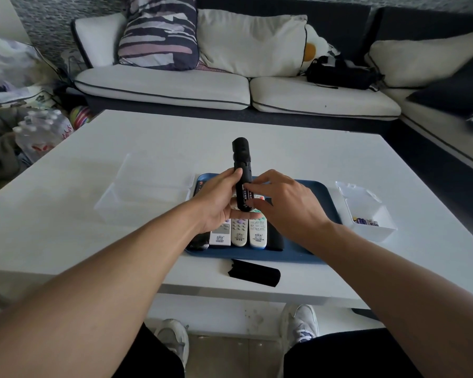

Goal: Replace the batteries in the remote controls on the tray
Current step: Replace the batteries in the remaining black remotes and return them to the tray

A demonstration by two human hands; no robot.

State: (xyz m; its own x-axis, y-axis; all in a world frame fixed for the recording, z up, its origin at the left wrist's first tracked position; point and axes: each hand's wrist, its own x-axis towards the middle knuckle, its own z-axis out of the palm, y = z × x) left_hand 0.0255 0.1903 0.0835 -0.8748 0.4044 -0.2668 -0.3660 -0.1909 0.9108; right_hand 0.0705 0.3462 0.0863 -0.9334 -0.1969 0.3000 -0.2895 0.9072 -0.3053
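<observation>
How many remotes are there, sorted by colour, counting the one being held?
White remotes, on the blue tray: 3
Black remotes: 3, namely one in the left hand, one at the tray's left edge, one partly hidden at its right
Total: 6

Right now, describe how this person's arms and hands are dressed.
Both forearms are bare all the way to the frame edge, with no sleeves visible. The left hand and right hand wear no gloves; no rings, watch or bracelets can be seen on the visible sides.
</observation>
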